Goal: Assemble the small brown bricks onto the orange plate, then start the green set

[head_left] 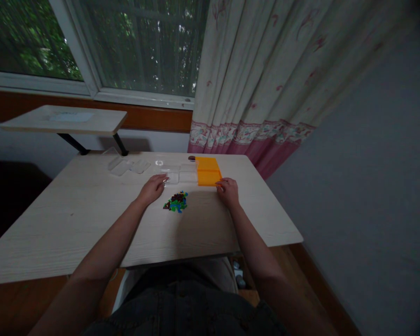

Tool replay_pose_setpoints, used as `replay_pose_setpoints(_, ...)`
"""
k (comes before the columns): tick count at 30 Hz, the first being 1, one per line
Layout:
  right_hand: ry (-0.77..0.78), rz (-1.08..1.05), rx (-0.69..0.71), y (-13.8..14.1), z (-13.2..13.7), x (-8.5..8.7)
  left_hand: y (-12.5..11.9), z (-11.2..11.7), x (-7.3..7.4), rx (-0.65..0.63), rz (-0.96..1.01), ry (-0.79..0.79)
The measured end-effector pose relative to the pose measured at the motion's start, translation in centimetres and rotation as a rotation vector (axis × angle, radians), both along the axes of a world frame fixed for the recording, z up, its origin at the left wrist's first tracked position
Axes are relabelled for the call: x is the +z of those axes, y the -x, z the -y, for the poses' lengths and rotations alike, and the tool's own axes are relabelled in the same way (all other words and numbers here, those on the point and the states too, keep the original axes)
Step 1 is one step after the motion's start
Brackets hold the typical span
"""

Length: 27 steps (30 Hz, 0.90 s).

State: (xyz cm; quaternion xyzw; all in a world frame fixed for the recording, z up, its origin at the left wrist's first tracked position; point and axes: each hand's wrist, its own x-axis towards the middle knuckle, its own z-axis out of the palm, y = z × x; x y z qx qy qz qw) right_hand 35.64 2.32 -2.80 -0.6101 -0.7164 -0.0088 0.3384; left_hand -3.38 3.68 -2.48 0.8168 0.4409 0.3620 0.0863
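Observation:
My left hand [153,189] is at the near left corner of a clear plastic box [174,176], its fingers closed on the edge. My right hand [228,190] pinches the near right corner of an open orange plastic box [208,178]. Side by side on the table, the orange box and another clear compartment [188,173] form a row with the clear box. Between my hands and nearer to me lies a loose pile of small green, blue and dark brown pieces [177,201]. They are too small to name.
More clear plastic containers [121,165] stand at the back left of the wooden table [91,210]. A small dark oval object [192,158] lies behind the boxes. A raised shelf [91,122] on black legs overhangs the left rear; a curtain [252,93] hangs behind.

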Motion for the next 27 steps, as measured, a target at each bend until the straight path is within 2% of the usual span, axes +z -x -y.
replay_pose_setpoints(10,-0.061,-0.075,-0.067,-0.60,-0.38,-0.72,-0.35,0.78,0.77,-0.010,-0.021,0.006)
replay_pose_setpoints(21,-0.021,-0.025,-0.050,-0.40,-0.24,-0.80,-0.34,0.51,0.68,0.090,-0.013,-0.030)
replay_pose_setpoints(27,-0.010,-0.027,-0.062,-0.28,-0.15,-0.70,-0.43,0.27,0.43,0.079,-0.031,-0.039)
